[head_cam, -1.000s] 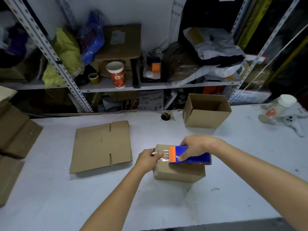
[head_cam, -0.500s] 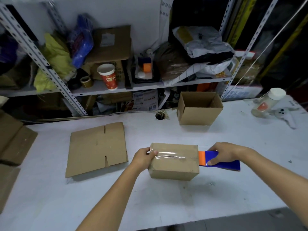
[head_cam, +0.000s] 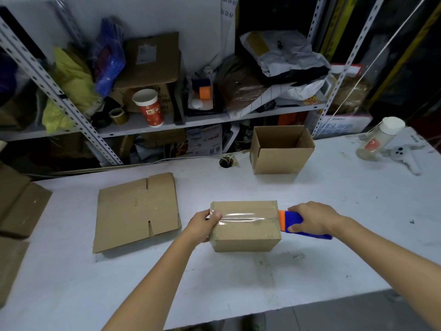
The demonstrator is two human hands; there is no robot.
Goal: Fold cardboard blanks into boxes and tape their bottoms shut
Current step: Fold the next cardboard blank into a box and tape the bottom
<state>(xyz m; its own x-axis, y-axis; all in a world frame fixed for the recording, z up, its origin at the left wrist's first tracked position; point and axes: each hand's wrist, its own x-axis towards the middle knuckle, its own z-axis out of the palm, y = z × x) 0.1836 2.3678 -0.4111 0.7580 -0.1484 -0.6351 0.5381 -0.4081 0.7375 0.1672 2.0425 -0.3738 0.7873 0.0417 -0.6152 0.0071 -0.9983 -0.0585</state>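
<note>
A small cardboard box (head_cam: 245, 237) lies bottom-up on the white table (head_cam: 214, 283) in front of me. A strip of clear tape (head_cam: 243, 218) runs along its closed flaps from left to right. My left hand (head_cam: 202, 225) grips the box's left end, thumb on the tape's start. My right hand (head_cam: 312, 218) holds a blue and orange tape dispenser (head_cam: 292, 223) against the box's right edge. A flat cardboard blank (head_cam: 136, 211) lies to the left.
An open, upright cardboard box (head_cam: 281, 149) stands at the back. More flat cardboard (head_cam: 19, 206) is stacked at the left edge. A white-capped bottle (head_cam: 379, 137) lies far right. Cluttered metal shelves (head_cam: 167, 120) rise behind the table.
My right hand has drawn the dispenser from the box's left end across its top to past the right edge, leaving tape over the seam. My left hand has stayed on the left end.
</note>
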